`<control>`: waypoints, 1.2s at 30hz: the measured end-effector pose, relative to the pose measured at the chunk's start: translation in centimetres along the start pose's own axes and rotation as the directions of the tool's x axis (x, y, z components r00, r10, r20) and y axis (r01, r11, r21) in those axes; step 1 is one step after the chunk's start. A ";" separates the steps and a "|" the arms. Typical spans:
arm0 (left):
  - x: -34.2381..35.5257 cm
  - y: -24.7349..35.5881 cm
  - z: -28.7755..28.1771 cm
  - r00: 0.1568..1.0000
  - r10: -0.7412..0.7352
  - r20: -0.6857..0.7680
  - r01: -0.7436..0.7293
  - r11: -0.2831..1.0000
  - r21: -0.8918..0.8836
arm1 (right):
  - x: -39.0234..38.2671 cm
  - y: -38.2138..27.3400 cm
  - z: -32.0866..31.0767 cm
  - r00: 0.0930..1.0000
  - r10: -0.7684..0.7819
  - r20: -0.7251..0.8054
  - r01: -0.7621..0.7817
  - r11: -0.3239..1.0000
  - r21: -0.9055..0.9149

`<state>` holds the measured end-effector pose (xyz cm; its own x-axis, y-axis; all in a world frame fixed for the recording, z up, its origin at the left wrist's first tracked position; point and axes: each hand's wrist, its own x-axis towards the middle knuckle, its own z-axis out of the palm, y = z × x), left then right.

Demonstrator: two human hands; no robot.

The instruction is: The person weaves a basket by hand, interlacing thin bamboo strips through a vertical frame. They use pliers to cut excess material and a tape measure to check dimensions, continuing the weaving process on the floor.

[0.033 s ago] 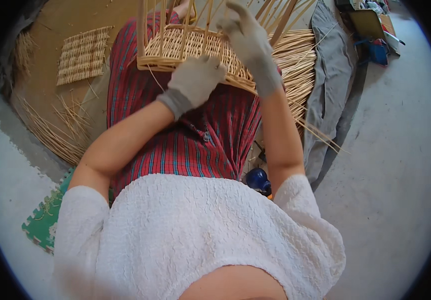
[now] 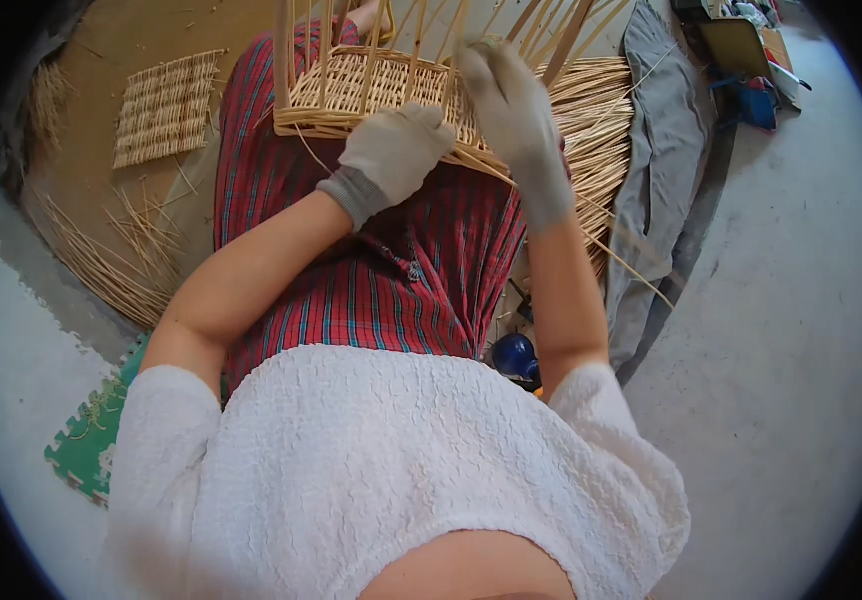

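A half-woven wicker basket (image 2: 359, 85) rests tilted on my lap, with upright stakes rising from its woven base. Around its near edge my left hand (image 2: 396, 150), in a pale glove with a grey cuff, is closed. My right hand (image 2: 513, 120), gloved the same way, is over the basket's right part among the stakes. Its fingertips are smeared by motion, so whether they pinch a strand cannot be made out. One thin loose wicker strand (image 2: 309, 148) sticks out from the near left corner.
A bundle of wicker rods (image 2: 591, 110) lies right of the basket on grey cloth (image 2: 651, 150). To the left are a flat woven panel (image 2: 166, 110) and scattered rods (image 2: 101, 265). A green foam mat (image 2: 86, 445) and a blue round object (image 2: 516, 357) are nearer me.
My right hand has come down and toward me, and its raised fingers have drawn in. My left hand stays at the basket's edge, shifted only slightly.
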<state>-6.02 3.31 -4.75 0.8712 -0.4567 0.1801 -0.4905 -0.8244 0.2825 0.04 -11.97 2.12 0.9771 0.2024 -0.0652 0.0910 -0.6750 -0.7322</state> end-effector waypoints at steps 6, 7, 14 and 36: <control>-0.2 0.2 1.8 0.988 -0.072 -0.140 0.066 0.997 -0.046 | -5.1 4.3 -1.6 0.947 0.145 -0.285 -0.023 0.920 0.391; -0.4 0.6 1.9 0.987 -0.095 -0.129 0.089 0.995 -0.046 | -3.0 4.1 -1.3 0.916 0.065 -0.396 0.089 0.929 0.358; -0.6 0.7 5.2 0.937 0.053 -0.346 0.022 0.978 0.209 | 6.0 1.1 3.6 0.830 -0.290 -0.476 0.419 0.888 0.189; 1.4 3.0 3.8 0.990 0.040 -0.139 -0.037 0.999 0.024 | 10.5 4.1 2.6 0.969 -0.135 -0.208 0.047 0.923 -0.383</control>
<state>-6.23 -1.07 -7.28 0.8399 -0.4384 0.3200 -0.5216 -0.8148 0.2530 10.19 -10.71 -3.33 0.9742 0.1401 0.1769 0.2034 -0.8849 -0.4191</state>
